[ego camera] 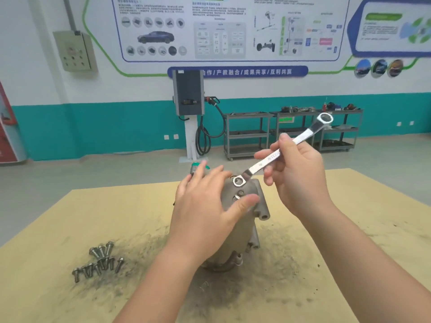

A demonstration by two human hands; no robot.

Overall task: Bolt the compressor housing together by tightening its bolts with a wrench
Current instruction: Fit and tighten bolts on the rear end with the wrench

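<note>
Loose bolts lie unused on the table near my left hand, which rests flat-fingered on the upright compressor housing, while my right hand pinches the wrench, ring at the top bolt, so most tightening remains

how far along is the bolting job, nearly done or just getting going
Early, by the look of it. Done: the housing stands on the table, one bolt apparently in its top. In hand: the right hand holds the wrench, ring end on the top, while the left hand steadies the housing. Left: a pile of loose bolts waits beside it.
</note>
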